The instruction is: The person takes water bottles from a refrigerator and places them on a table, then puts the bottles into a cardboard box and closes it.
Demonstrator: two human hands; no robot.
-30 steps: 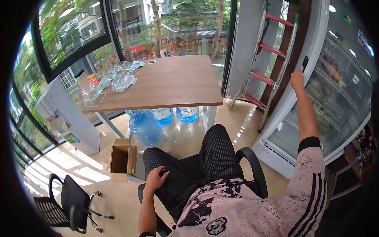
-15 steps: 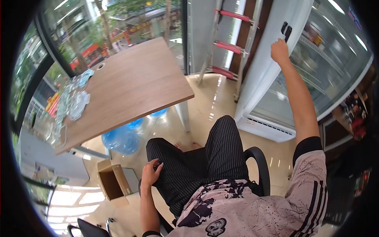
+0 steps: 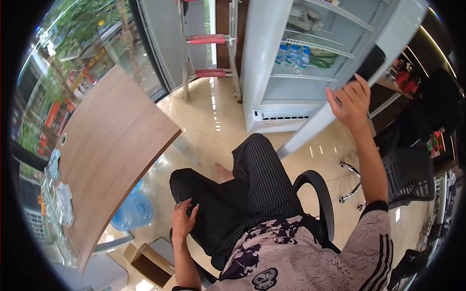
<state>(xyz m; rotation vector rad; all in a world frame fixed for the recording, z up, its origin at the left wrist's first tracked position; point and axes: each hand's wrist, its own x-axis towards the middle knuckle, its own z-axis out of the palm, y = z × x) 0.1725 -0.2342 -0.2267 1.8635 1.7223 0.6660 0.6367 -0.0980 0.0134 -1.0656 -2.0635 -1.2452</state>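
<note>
My right hand (image 3: 353,105) is raised at the swung-out door (image 3: 310,128) of a white upright display fridge (image 3: 266,63). Its thumb stands apart and the fingers are stretched along the door's edge; whether the palm presses on it is hard to tell. Inside, small water bottles (image 3: 292,56) stand on a wire shelf beside a green bundle (image 3: 321,58) in plastic. Higher up lies a greyish plastic bag (image 3: 305,20). My left hand (image 3: 184,219) rests on my left thigh in striped trousers (image 3: 208,199), thumb and fingers apart, holding nothing.
A wooden table (image 3: 116,150) with clear plastic packaging (image 3: 62,203) stands left. Below it are a blue water jug (image 3: 132,212) and a cardboard box (image 3: 149,266). A ladder (image 3: 210,39) leans beside the fridge. An office chair (image 3: 407,177) stands at right.
The fridge door has swung from closed to open, showing the shelves. My right hand has left the handle grip and its fingers have spread. The view has turned right; my left hand stays on my thigh.
</note>
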